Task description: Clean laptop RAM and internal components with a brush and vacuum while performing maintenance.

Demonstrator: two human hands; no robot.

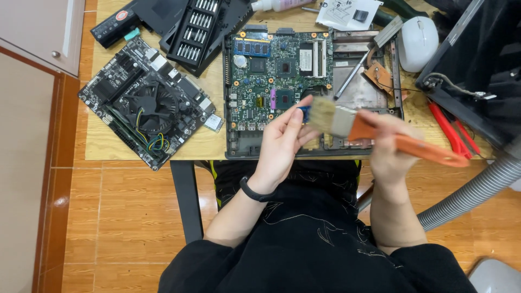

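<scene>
Over the open laptop board point(279, 76), my left hand point(282, 144) pinches a small blue part point(304, 113). Right hand point(388, 146) grips the brush point(347, 122), bristles on the part; dusting seems underway, board w/ fan point(147, 103) untouched.

Wood, plastic, bristle and bare circuit board

The counter point(108, 144) is pale wood-grain laminate, smooth; the brush point(374, 133) has an orange matt handle, a dull metal ferrule and soft tan bristles. The green circuit board point(271, 76) looks matt with shiny solder points; the white mouse point(418, 35) is glossy plastic, the hose point(477, 190) ribbed grey plastic.
</scene>
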